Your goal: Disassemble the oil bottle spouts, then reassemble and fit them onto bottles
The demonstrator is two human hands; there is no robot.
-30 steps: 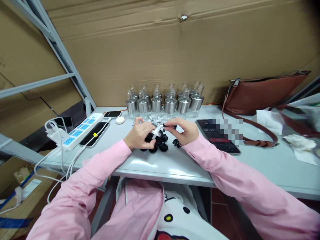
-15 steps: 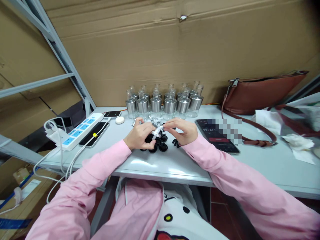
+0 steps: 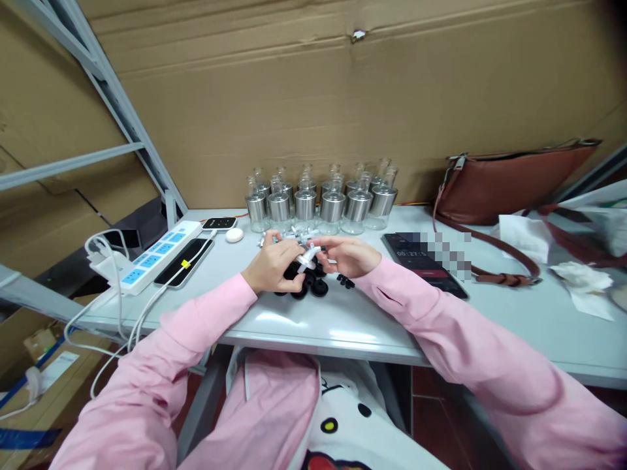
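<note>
A white plastic pour spout [image 3: 307, 258] with a curved, narrow end is gripped between the fingers and thumb of my left hand [image 3: 277, 262]. My right hand [image 3: 355, 256] is at the spout's narrow end, fingers bent round a small black cap [image 3: 322, 248] at the tip. Whether the cap is seated there is too small to tell. Beneath both hands lies a cluster of round black stoppers [image 3: 319, 287], partly covered by my left hand. More small black caps [image 3: 345, 281] lie just below my right wrist. Loose white spout parts [image 3: 294, 234] sit behind my hands.
Glass bottles with metal sleeves [image 3: 306, 203] stand in two rows at the back. On the left are a power strip [image 3: 161, 254], a phone [image 3: 183, 264] and a round white object [image 3: 234, 235]. A larger phone [image 3: 421, 264], brown bag [image 3: 499, 186] and crumpled tissue [image 3: 582, 277] lie right.
My right hand has shifted slightly left and turned, its fingers now round the spout's tip rather than pinching from the side. My left hand stays in place with the spout.
</note>
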